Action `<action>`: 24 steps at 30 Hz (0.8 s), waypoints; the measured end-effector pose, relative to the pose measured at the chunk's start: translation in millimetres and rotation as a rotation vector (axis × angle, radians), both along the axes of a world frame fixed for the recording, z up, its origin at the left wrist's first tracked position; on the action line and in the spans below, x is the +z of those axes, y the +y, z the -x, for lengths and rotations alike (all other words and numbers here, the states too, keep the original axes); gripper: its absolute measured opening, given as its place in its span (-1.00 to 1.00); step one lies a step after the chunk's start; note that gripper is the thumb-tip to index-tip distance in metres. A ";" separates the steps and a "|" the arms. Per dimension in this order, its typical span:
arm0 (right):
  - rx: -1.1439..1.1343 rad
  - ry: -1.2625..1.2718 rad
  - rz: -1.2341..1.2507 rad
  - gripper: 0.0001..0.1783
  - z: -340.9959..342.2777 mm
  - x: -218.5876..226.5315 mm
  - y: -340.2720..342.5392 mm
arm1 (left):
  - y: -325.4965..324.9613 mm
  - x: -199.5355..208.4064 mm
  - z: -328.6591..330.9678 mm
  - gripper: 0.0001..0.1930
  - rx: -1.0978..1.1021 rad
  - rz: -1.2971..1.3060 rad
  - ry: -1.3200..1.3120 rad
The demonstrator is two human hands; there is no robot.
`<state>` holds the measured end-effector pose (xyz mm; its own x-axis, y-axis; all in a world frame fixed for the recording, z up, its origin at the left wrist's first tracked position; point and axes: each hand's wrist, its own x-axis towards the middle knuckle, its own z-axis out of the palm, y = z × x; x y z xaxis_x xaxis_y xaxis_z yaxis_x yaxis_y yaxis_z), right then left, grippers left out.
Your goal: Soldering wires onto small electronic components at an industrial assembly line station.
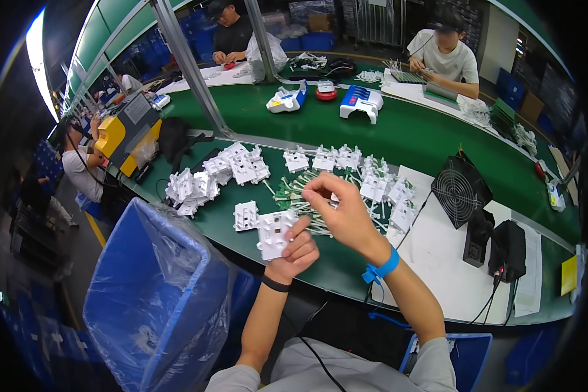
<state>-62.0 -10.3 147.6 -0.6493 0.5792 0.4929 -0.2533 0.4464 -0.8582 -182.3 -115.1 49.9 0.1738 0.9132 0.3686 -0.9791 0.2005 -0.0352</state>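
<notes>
My left hand (297,251) is closed round the edge of a white moulded plastic part (272,230), which it holds above the near edge of the green bench. To its right and a little farther off, my right hand (336,208) is pinched, thumb against fingertips; whatever is between them is too small to make out. Just beyond the hands lies a heap of small green circuit boards with white cables (287,195), partly hidden by my right hand. Next to the held part rests another white plastic part (245,215). More such white parts (248,166) are piled behind and to the left.
A blue lined bin (150,287) stands at the bench's left front. On the right are a white sheet (411,261), a round-grilled fan (460,186) and a black power unit (507,251). Across the green belt (242,117), people work near blue-and-white housings (361,102).
</notes>
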 end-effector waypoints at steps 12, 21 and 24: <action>0.040 -0.151 -0.256 -0.88 -44.3 -2.1 16.6 | 15.8 -18.1 -32.8 -0.66 -0.029 0.096 0.049; 0.119 -0.267 -0.137 -0.83 -53.7 4.3 17.0 | 12.0 -9.1 -38.6 -0.59 -0.133 0.071 0.224; 0.147 -0.318 -0.042 -0.79 -54.7 4.5 16.0 | 7.3 2.5 -42.6 -0.54 -0.131 0.119 0.391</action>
<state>-7.3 5.7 152.1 -0.8489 0.4518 0.2741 -0.0401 0.4621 -0.8859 -139.7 -107.8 52.4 0.3965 0.9064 0.1457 -0.8900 0.3406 0.3030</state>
